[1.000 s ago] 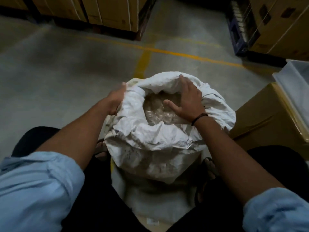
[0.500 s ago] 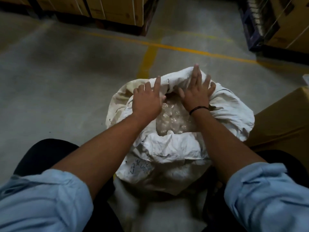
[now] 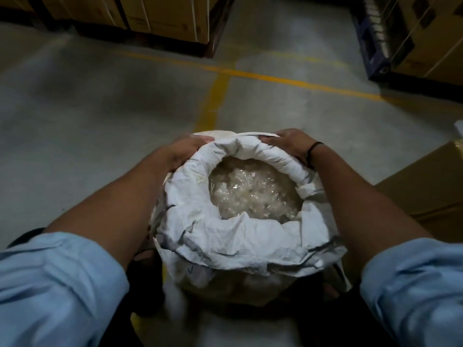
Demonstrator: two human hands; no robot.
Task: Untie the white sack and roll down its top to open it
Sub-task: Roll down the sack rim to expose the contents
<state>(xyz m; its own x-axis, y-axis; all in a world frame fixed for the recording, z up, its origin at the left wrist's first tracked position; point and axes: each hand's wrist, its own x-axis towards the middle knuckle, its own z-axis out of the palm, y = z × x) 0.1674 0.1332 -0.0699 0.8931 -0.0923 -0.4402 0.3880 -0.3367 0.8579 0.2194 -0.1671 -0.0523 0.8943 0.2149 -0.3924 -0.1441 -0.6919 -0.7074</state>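
Moved out, L hand (image 3: 185, 152), R hand (image 3: 290, 144) gripping sack (image 3: 238, 237)

White sack (image 3: 250, 236) between the left hand (image 3: 185, 151) and right hand (image 3: 288, 144): faint blue pen marks (image 3: 191, 270) are noted low on its near side. Pale, translucent contents (image 3: 253, 191) are seen inside. A black band (image 3: 312, 152) is noted at the right wrist. Sleeves (image 3: 50, 284) are light blue. Beyond the hands, grey floor (image 3: 100, 108) is crossed by yellow lines (image 3: 275, 78); brown cartons (image 3: 162, 16) are recorded farther off.
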